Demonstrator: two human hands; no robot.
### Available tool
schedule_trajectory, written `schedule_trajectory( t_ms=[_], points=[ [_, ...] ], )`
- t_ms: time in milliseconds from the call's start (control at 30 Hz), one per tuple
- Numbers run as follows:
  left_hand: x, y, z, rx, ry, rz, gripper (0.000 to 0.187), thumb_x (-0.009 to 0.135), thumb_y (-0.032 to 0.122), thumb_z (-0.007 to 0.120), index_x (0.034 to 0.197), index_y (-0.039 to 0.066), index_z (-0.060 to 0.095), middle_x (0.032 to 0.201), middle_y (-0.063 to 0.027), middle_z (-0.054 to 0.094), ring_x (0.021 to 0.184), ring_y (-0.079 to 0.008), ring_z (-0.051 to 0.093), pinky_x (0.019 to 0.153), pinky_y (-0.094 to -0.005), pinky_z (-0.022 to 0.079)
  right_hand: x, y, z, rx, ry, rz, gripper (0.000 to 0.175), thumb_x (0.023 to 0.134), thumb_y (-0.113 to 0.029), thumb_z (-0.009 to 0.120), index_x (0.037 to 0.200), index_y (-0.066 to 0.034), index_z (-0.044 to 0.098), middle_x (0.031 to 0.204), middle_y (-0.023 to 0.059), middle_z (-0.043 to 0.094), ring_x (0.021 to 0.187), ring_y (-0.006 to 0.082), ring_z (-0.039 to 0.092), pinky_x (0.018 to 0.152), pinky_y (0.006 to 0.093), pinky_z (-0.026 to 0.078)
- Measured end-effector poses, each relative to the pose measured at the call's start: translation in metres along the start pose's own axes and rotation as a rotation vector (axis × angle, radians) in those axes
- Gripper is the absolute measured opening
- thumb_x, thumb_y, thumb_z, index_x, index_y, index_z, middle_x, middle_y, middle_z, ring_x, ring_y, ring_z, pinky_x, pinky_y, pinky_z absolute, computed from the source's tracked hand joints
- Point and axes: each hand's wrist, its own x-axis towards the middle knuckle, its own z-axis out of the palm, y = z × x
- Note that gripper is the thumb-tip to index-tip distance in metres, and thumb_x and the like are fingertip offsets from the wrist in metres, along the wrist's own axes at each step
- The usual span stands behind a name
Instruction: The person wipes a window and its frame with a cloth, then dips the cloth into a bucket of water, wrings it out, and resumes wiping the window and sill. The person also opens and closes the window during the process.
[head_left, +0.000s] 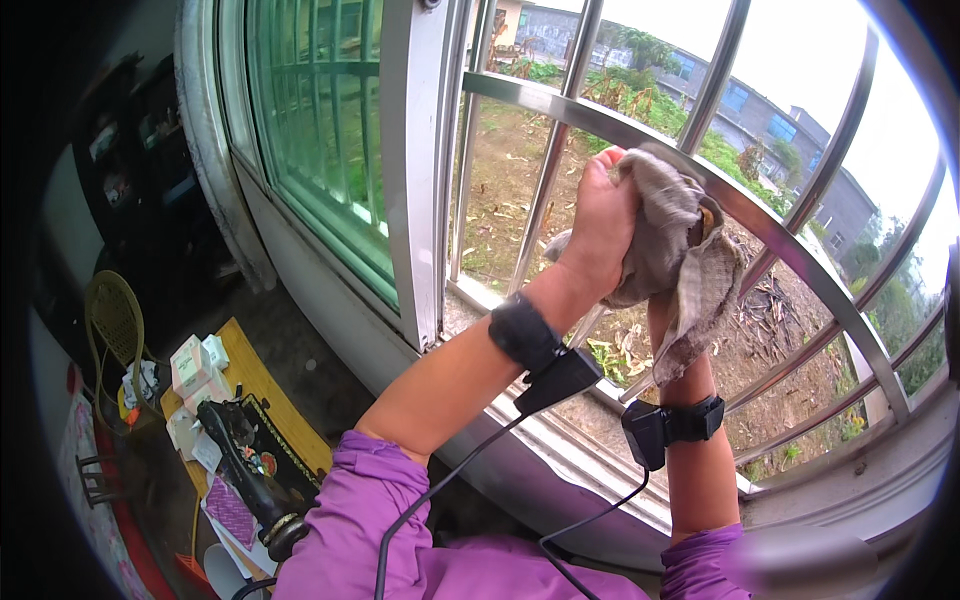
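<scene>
A worn grey-brown cloth is bunched up against the curved metal crossbar of a window grille. My left hand grips the cloth's left side, its fingertips near the underside of the crossbar. From below, my right forearm reaches up behind the cloth, which covers my right hand, so its fingers are hidden. One end of the cloth hangs down over the right wrist. Round upright metal bars cross the rail on both sides of my hands. Both wrists wear black straps with cabled devices.
A sliding window with green glass and a pale frame stands at left. Below the grille runs the window sill. Indoors at lower left are a wooden table with a black sewing machine, white boxes and a wicker chair.
</scene>
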Motion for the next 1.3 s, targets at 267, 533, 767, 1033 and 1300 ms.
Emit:
schedule_trajectory(
  t_ms=[267, 533, 767, 1033, 1300],
  points=[
    [0.012, 0.010, -0.007, -0.009, 0.104, 0.012, 0.021, 0.095, 0.011, 0.059, 0.109, 0.009, 0.043, 0.094, -0.0043, 0.057, 0.082, -0.0121, 0.060, 0.073, -0.0280, 0.054, -0.009, 0.009, -0.051, -1.071, -0.124, -0.295, 0.035, 0.098, -0.019, 0.052, 0.130, -0.0067, 0.049, 0.113, 0.0041, 0.060, 0.105, 0.0148, 0.056, 0.090, 0.0290, 0.045],
    [0.004, 0.000, 0.014, -0.009, 0.159, 0.110, 0.037, 0.102, 0.037, 0.042, 0.111, 0.006, 0.059, 0.104, -0.0099, 0.067, 0.095, -0.0219, 0.066, 0.084, -0.0357, 0.055, 0.025, -0.022, 0.013, 0.440, 0.058, -0.168, 0.028, 0.097, -0.012, 0.051, 0.122, -0.0034, 0.057, 0.126, 0.0100, 0.059, 0.115, 0.0197, 0.056, 0.101, 0.0345, 0.043],
    [0.006, -0.009, -0.011, 0.869, -0.024, 0.213, 0.031, 0.098, 0.024, 0.044, 0.113, -0.003, 0.048, 0.105, -0.0285, 0.061, 0.101, -0.0426, 0.059, 0.089, -0.0454, 0.044, 0.011, 0.053, -0.024, 0.282, -0.130, 0.219, 0.040, 0.101, -0.020, 0.047, 0.137, -0.0054, 0.039, 0.129, 0.0057, 0.052, 0.113, 0.0155, 0.050, 0.101, 0.0286, 0.041],
    [-0.083, -0.026, -0.092, 1.231, -0.016, -0.174, 0.031, 0.101, 0.018, 0.035, 0.117, -0.003, 0.052, 0.106, -0.0239, 0.063, 0.103, -0.0273, 0.060, 0.091, -0.0373, 0.045, -0.067, 0.108, -0.032, 0.105, -0.079, 0.434, 0.059, 0.097, -0.019, 0.056, 0.147, -0.0064, 0.028, 0.142, 0.0063, 0.041, 0.127, 0.0181, 0.041, 0.109, 0.0319, 0.034],
    [-0.124, -0.050, -0.114, 1.486, 0.154, -0.634, 0.039, 0.097, 0.026, 0.036, 0.114, -0.005, 0.052, 0.102, -0.0306, 0.063, 0.102, -0.0456, 0.059, 0.091, -0.0483, 0.046, -0.106, 0.145, -0.069, -0.035, -0.070, 0.677, 0.026, 0.090, -0.008, 0.061, 0.116, -0.0024, 0.058, 0.106, 0.0044, 0.062, 0.092, 0.0112, 0.058, 0.078, 0.0280, 0.052]
  ],
)
